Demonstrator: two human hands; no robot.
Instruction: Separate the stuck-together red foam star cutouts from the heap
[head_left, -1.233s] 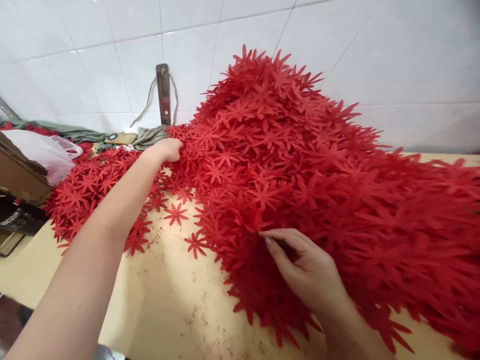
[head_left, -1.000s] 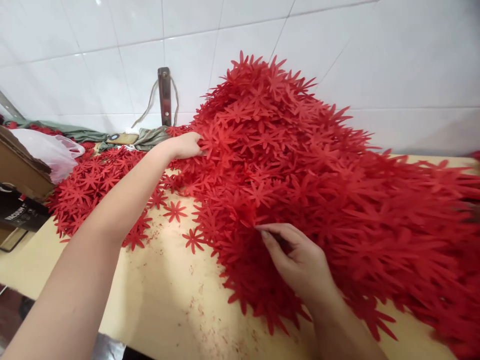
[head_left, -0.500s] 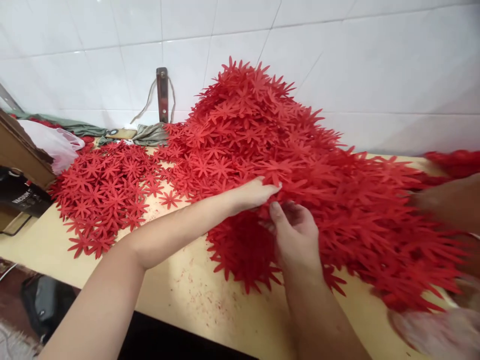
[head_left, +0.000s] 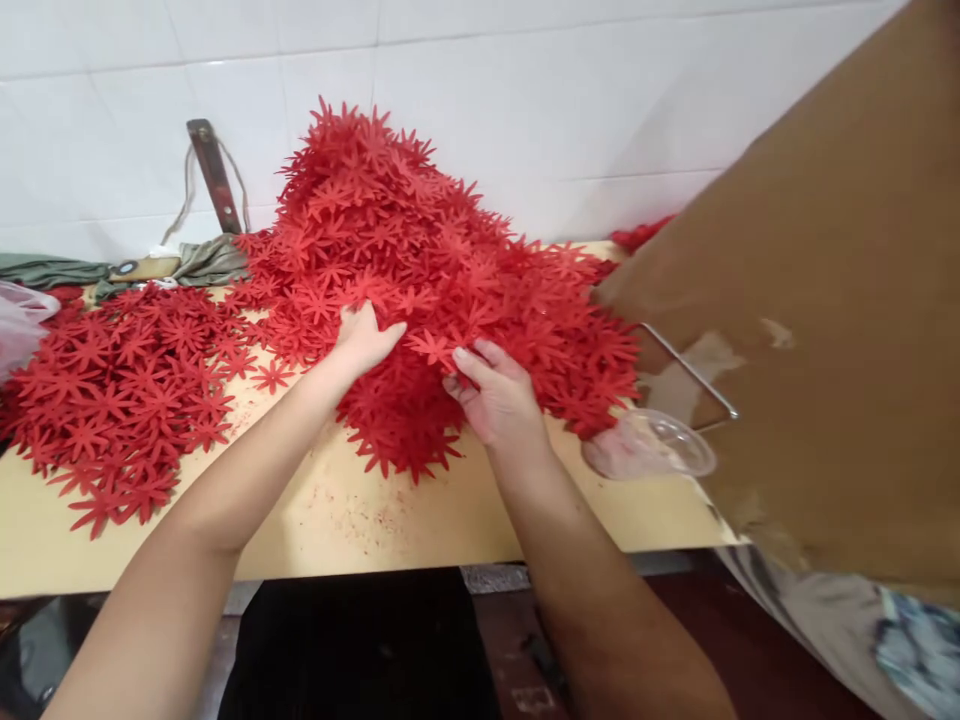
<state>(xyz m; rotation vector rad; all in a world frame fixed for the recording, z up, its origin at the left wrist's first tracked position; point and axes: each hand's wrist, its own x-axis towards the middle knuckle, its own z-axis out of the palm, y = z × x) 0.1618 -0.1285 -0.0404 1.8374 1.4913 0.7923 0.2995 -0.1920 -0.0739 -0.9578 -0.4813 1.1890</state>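
Left hand (head_left: 365, 338): now at the near front edge of the heap of red flower cut-outs (head_left: 420, 260), beside the right hand; a second ago far out at the heap's left flank. Palm down, fingers (head_left: 390, 332) spread flat and pushed in among the flowers; no closed grasp seen.
Right hand (head_left: 496, 392): at the same front edge, just right of the left hand. Fingers (head_left: 480, 353) curled loosely into the flowers; whether any single flower is pinched, cannot tell.
Heap of red flower cut-outs: piled high against the white tiled wall (head_left: 525, 110) on the bench (head_left: 420, 520), its lower lip spilling toward the near edge where both hands meet.
Flat spread of flowers (head_left: 112, 380): lying apart on the left of the bench, a thin single layer, untouched by either hand.
Change: both hands drawn together on one spot of the heap, which suggests gathering or parting a bunch there rather than steadying the far side.
New in view: a large brown cardboard sheet (head_left: 825, 320) filling the right side, absent in the earlier pictures; below it a clear plastic cup (head_left: 649, 450) and a thin metal wire (head_left: 694, 375) just off the heap's right edge.
Behind: rusty metal bracket (head_left: 214, 175) with string on the wall, grey-green cloth (head_left: 187, 262) beneath it.
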